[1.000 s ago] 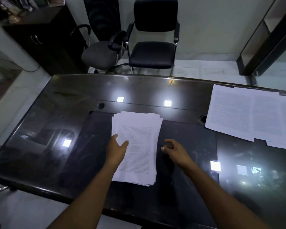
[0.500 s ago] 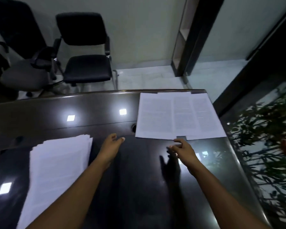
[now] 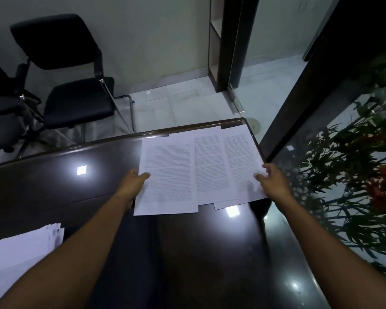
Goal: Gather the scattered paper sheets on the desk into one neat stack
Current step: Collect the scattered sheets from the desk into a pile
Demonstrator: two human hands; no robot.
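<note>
Several printed paper sheets [image 3: 201,168] lie overlapping and fanned out at the far right corner of the dark glossy desk [image 3: 187,253]. My left hand [image 3: 135,181] touches the left edge of the leftmost sheet, thumb on top of the paper. My right hand [image 3: 272,179] rests with spread fingers on the right edge of the rightmost sheet. Neither hand has lifted a sheet. A thick stack of white sheets [image 3: 20,255] lies at the near left of the desk, partly hidden by my left forearm.
Two black chairs [image 3: 71,81] stand on the tiled floor beyond the desk's far edge. A glass wall with plants [image 3: 354,175] behind it runs along the desk's right side. A dark door frame [image 3: 230,43] stands at the back.
My view swung right, away from the stack. Both hands moved forward from the bare desk onto the two outer edges of the fanned sheets.
</note>
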